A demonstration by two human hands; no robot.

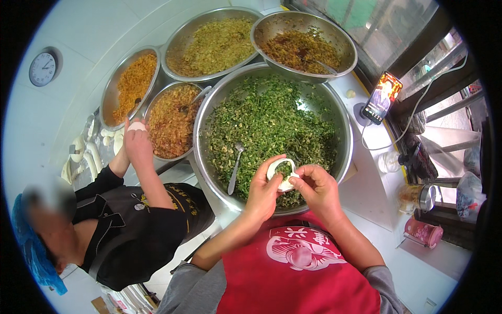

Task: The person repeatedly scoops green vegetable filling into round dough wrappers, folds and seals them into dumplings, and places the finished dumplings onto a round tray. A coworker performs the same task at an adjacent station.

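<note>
My left hand (264, 190) cups a round of white dough (277, 167) with green filling inside it, and my left thumb presses into the middle. With thumb and fingertips my right hand (319, 188) pinches the dough's right edge. The dough's rim stands up in a ring and is still parted at the top. Both hands are over the near side of a large steel bowl (348, 157) full of chopped green filling (270, 117). A metal spoon (236, 168) lies on the filling, left of my hands.
At left a co-worker's hands (138, 143) hold white dough. Steel bowls of yellow filling (219, 43), dark filling (302, 51), orange filling (135, 86) and reddish filling (170, 121) surround the large one. A phone (382, 98) on a stand, a jar (415, 196) and a pink bottle (423, 232) stand right.
</note>
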